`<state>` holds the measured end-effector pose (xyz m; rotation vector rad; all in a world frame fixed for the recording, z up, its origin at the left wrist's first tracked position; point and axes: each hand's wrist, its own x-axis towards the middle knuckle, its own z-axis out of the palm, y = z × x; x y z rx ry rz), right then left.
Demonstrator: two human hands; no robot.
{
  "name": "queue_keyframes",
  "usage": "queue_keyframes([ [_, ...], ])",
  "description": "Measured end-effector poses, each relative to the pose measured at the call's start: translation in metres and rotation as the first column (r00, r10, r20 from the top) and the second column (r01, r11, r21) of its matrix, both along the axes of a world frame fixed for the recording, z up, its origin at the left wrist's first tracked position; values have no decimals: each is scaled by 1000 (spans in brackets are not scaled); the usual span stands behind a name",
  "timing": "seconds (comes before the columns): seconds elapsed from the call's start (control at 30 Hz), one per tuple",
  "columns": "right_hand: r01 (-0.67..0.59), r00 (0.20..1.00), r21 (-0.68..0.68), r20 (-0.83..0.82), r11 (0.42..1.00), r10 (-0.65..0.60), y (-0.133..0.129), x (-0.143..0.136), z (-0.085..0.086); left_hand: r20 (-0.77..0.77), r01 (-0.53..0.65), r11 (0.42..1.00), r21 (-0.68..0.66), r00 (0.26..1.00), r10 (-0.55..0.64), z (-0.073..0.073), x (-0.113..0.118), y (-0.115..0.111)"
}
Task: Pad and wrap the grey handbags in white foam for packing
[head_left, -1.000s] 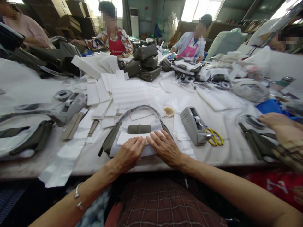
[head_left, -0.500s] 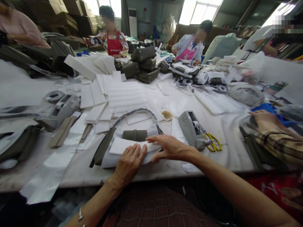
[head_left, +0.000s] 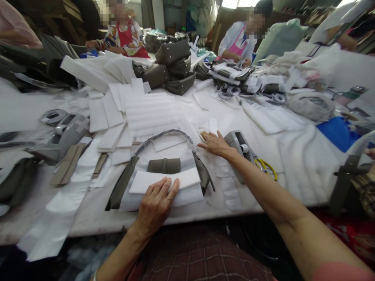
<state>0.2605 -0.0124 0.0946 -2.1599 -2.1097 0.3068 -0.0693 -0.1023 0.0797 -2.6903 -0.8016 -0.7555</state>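
A dark olive handbag (head_left: 124,183) lies on the table before me, its front covered with thin white sheet. Its arched handle (head_left: 164,133) is wrapped in clear plastic. My left hand (head_left: 156,201) presses a white foam strip (head_left: 186,180) against the bag with flat fingers. Just above that strip, an olive tab (head_left: 164,166) shows. My right hand (head_left: 216,144) is stretched out beyond the bag's right side, fingers spread, over a small yellowish thing (head_left: 203,133) that it mostly hides. Beside my right forearm stands a grey tape dispenser (head_left: 234,137), with yellow-handled scissors (head_left: 268,168) near it.
White foam pieces (head_left: 150,113) are piled behind the bag. Farther back sit stacked olive bags (head_left: 175,70). Another tape dispenser (head_left: 68,134) and brown card strips (head_left: 68,166) lie left. Co-workers sit across the table; a plaid sleeve (head_left: 365,187) shows at right.
My right hand has left the bag's right side and moved forward to the yellowish thing. My left hand stays on the foam strip. The neighbour's hand at right has drawn back.
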Motion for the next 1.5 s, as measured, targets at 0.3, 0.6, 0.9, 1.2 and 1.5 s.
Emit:
queue_keyframes([
  [0.3,237,924,282,-360,930,-127,-78,10,51,52,5,998,-57,999,-2,8,-6,7],
  [0.6,-36,992,292,-106,956,70,-145,1,-9,77,-30,994,-105,996,38,17,-12,10],
  [0.9,107,953,450,-302,886,38,-144,-7,-4,90,-46,994,-97,994,55,18,-12,11],
  [1.2,89,546,31,-838,996,-23,-167,-72,32,122,-90,983,-161,986,111,24,-18,15],
  [1.5,-140,222,-366,-917,920,-331,-170,-38,63,200,-136,971,-194,964,175,39,-26,25],
])
